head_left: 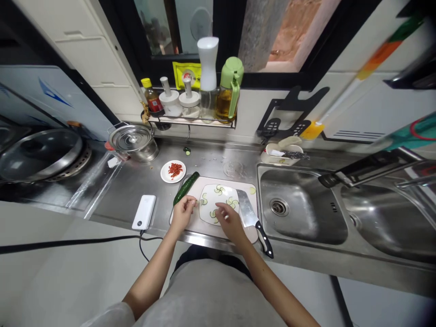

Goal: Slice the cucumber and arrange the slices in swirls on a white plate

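A white square plate (209, 217) lies on the pale cutting board (190, 222), with thin curved cucumber slices (220, 189) arranged in small clusters on it. At the plate's left edge, my left hand (183, 212) is closed in a pinch, and a thin, pale cucumber slice (200, 201) shows at its fingertips. My right hand (230, 222) hovers over the plate's lower right, fingers curved and apart, with nothing visible in them. A whole cucumber (185, 188) rests along the board's left side. Right of the plate lies a cleaver (248, 210), its black handle past the board's edge.
A small white dish of red pieces (165, 176) stands behind the cucumber. Left are a white power bank (144, 211), a lidded steel pot (145, 152) and a wok (64, 156). A double sink (303, 204) is right; a condiment shelf (194, 121) hangs behind.
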### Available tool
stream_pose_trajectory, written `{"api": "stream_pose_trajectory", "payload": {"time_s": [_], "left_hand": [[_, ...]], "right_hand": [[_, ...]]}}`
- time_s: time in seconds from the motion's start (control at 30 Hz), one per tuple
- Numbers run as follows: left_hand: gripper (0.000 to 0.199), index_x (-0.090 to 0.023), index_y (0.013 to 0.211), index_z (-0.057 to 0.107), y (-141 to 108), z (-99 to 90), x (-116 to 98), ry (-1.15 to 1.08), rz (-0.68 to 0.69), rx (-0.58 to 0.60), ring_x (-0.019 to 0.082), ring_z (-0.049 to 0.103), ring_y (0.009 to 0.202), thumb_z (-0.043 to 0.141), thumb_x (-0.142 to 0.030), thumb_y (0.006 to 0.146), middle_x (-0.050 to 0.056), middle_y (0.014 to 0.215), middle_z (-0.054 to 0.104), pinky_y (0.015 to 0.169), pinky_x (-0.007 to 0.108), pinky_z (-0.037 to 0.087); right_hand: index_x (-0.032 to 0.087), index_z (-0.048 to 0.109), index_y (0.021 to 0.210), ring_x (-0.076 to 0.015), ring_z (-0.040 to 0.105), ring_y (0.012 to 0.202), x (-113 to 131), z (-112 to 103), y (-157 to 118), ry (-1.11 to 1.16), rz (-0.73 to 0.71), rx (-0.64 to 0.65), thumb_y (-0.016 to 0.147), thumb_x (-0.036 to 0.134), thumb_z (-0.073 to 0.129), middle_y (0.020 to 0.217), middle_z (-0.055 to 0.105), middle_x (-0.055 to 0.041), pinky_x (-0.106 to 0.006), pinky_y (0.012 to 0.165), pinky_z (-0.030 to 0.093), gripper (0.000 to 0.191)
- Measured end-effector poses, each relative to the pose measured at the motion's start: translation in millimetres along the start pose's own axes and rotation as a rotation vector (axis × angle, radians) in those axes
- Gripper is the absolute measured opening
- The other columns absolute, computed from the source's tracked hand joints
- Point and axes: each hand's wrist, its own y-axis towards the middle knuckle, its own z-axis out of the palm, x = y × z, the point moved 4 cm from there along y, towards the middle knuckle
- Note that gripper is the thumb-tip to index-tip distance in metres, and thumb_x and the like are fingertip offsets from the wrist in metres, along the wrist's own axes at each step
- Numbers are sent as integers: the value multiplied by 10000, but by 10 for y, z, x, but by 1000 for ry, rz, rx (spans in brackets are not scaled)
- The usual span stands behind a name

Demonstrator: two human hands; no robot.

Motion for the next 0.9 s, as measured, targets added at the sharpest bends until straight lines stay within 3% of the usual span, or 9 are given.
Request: {"api": "stream_pose_trajectory", "payload": {"time_s": [0.17,0.37,0.53,0.77,0.9], "left_hand": [[269,-170,874,591,-89,85,-242,-190,11,68,92,505,546,620,-432,822,19,738,651,546,220,400],[278,-171,853,594,-151,153,-293,-226,2,71,90,518,555,653,-439,802,24,758,661,537,217,402],[282,-176,851,596,-178,194,-283,-265,-21,66,97,531,562,661,-444,796,7,694,637,530,213,403],[312,-168,855,626,-215,220,-251,-305,-80,78,103,543,584,659,-471,790,18,713,643,556,224,413],[344,-162,803,616,-219,233,-219,-366,-171,91,104,559,614,689,-495,751,30,746,655,557,216,407]], "right_hand": [[226,613,1166,-196,574,926,75,209,166,136,-20,108,842,418,552,1156,611,-91,-299,676,490,382],[199,614,854,-168,582,867,149,245,180,287,15,183,830,425,578,873,644,-38,-284,709,469,230],[209,612,986,-175,581,921,149,262,151,345,35,228,787,430,643,938,649,-42,-274,705,467,300],[206,612,823,-142,558,755,194,170,194,340,-23,144,826,447,597,782,620,-10,-262,657,454,242],[201,612,828,-125,529,669,204,112,218,302,-21,177,818,446,614,728,600,4,-251,610,435,245]]}}
